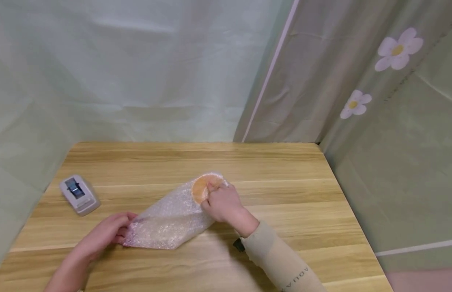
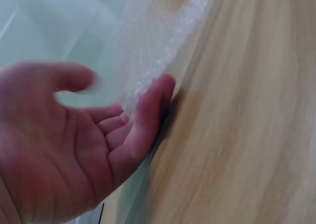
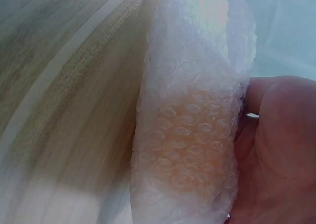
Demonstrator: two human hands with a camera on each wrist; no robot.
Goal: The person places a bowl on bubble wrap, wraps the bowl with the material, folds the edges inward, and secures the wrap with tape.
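Observation:
A sheet of bubble wrap point(image 1: 171, 221), partly wound round an orange, round thing point(image 1: 199, 189), lies across the middle of the table. My right hand point(image 1: 222, 202) grips the wrapped bundle at its far right end, and the right wrist view shows the orange showing through the bubbles. What kind of thing it is stays hidden by the wrap. At the tapered left end, my left hand point(image 1: 110, 230) touches the loose edge. In the left wrist view its fingers point(image 2: 143, 118) lie against the wrap's tip, while the thumb point(image 2: 74, 77) stands apart.
A pale grey device point(image 1: 80, 195) with a dark window lies on the left of the wooden table point(image 1: 284, 170). Green-grey curtains point(image 1: 167, 73) hang behind the table and at both sides. Something small and black point(image 1: 238, 245) shows under the right sleeve.

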